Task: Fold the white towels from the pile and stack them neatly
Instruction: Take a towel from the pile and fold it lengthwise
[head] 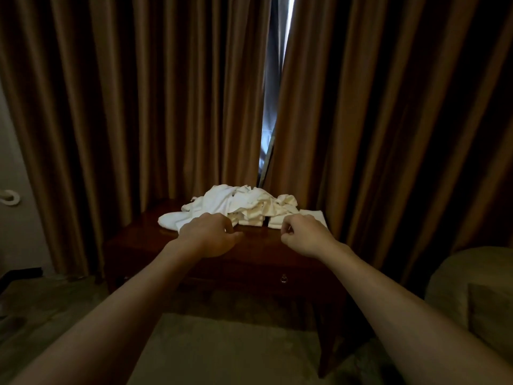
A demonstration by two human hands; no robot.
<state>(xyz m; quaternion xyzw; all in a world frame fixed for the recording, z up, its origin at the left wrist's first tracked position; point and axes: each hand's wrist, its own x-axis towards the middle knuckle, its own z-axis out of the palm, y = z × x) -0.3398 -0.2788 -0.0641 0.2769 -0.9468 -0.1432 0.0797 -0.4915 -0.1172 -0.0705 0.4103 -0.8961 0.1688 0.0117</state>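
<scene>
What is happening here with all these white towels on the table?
A person stands at a dark wooden table in front of closed brown curtains. A loose pile of white towels lies at the back of the table, with what look like a few folded towels in front and to the right. The left hand and right hand reach toward them with loosely curled fingers. Neither clearly holds a towel yet.
</scene>
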